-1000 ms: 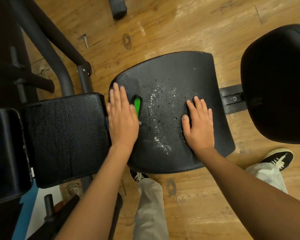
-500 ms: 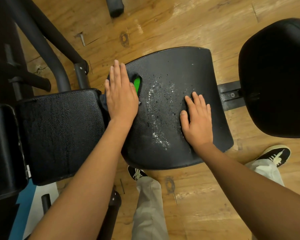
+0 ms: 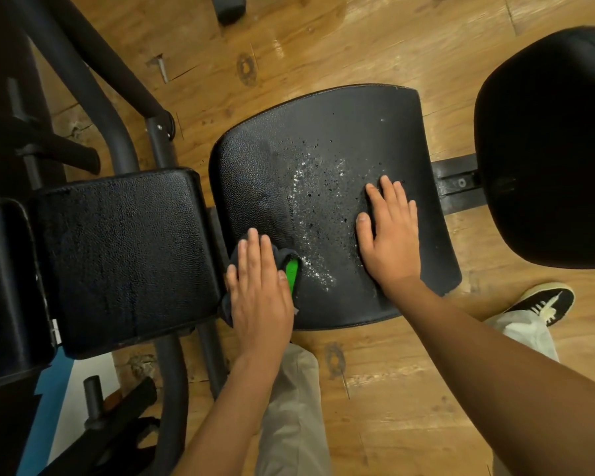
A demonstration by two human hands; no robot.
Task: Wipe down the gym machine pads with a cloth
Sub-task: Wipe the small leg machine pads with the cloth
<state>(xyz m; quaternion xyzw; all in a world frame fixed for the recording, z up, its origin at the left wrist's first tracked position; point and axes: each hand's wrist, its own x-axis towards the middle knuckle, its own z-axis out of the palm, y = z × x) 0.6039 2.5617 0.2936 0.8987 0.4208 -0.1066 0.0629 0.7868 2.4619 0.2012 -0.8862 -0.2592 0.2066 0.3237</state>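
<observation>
left hand (image 3: pixel 258 286), fingers flat, presses the dark cloth (image 3: pixel 291 269) w/ green patch onto the near-left corner of the seat pad (image 3: pixel 323 132), right hand (image 3: pixel 389 235) flat & empty bracing the pad; recommended: even pressure, overlapping passes thru the wet speckles (image 3: pixel 310 201) mid-pad; no legible brand/text.

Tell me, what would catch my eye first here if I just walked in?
Probably the black seat pad in the middle, its centre flecked with white speckles, perhaps cleaning spray. The left hand presses a dark cloth with a green patch flat at the pad's near left edge, while the right hand lies flat on its right side.
</observation>
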